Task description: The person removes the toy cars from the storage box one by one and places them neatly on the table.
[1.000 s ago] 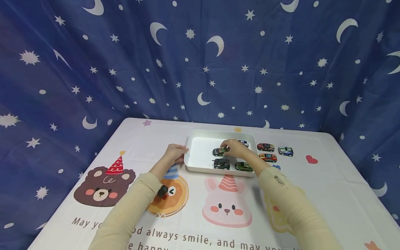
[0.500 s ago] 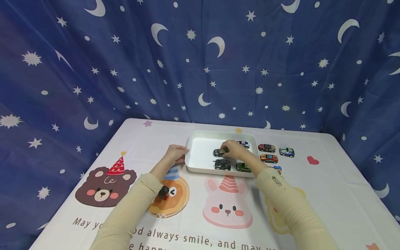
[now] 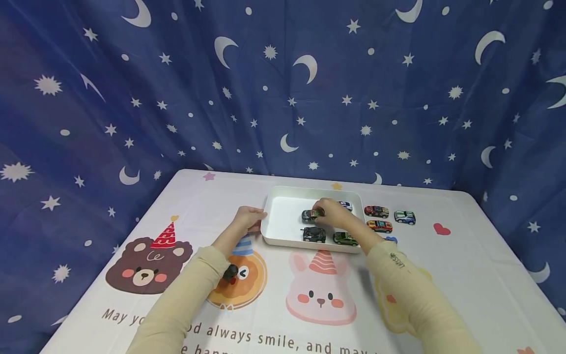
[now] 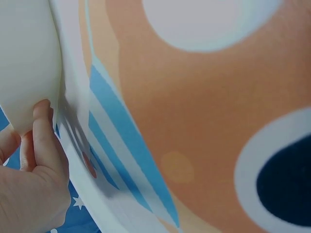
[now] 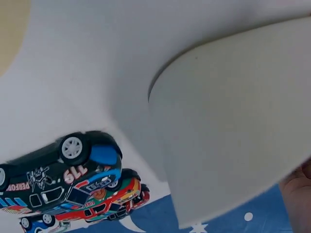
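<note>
A white tray (image 3: 283,242) lies on the table, its left end pinched between the thumb and fingers of my left hand (image 3: 245,219). The left wrist view shows those fingers (image 4: 44,141) on the tray's wall. Inside the tray, my right hand (image 3: 331,213) grips the rear of a dark toy car (image 3: 308,215) near the middle. A black toy vehicle (image 3: 314,234), a green toy car (image 3: 346,238) and a white-and-blue toy car (image 3: 346,205) are also in the tray. In the right wrist view the tray's wall hides most of my right hand.
Right of the tray sit a dark red toy car (image 3: 377,211), a red-orange toy car (image 3: 379,226), a white-green toy car (image 3: 405,217) and a partly hidden blue one (image 3: 391,239). A starry blue curtain (image 3: 283,98) hangs behind the table (image 3: 230,191).
The head view has shifted slightly. My left hand keeps its place at the tray's left end, and my right hand still holds the dark toy car in nearly the same spot.
</note>
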### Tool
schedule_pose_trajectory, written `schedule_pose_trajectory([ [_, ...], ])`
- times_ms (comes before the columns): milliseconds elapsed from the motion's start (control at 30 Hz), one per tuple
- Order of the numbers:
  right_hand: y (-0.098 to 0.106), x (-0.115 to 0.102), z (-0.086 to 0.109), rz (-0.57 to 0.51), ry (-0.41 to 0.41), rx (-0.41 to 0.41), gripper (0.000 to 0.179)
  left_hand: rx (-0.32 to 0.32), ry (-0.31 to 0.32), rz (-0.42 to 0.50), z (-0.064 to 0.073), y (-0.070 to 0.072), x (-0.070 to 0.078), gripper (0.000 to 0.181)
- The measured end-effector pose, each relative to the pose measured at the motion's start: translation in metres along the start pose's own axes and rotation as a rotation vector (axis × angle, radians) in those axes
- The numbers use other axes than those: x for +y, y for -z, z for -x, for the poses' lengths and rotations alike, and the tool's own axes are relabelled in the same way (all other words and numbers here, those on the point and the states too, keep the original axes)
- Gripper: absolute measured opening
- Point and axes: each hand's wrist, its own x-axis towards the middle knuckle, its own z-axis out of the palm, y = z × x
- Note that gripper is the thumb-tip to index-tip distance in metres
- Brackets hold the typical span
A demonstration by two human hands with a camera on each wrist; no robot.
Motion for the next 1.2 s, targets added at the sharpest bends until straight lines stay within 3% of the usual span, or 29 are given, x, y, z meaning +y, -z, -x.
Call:
schedule_pose_trajectory([
  [467, 0.020, 0.000, 0.013, 0.018, 0.082, 0.009, 0.025, -0.011, 0.000, 0.050, 0.000, -0.002, 0.004, 0.035],
  [733, 0.026, 0.000, 0.024, -0.002, 0.064, -0.002, 0.023, -0.015, -0.008, 0.044, 0.001, -0.001, 0.004, 0.036],
  [967, 0.030, -0.001, 0.031, -0.033, 0.105, 0.036, 0.023, -0.019, 0.009, 0.035, 0.002, 0.002, 0.000, 0.037],
  [1200, 0.038, 0.001, 0.043, -0.019, 0.058, 0.056, 0.025, -0.022, -0.019, 0.029, 0.003, 0.001, -0.001, 0.036],
])
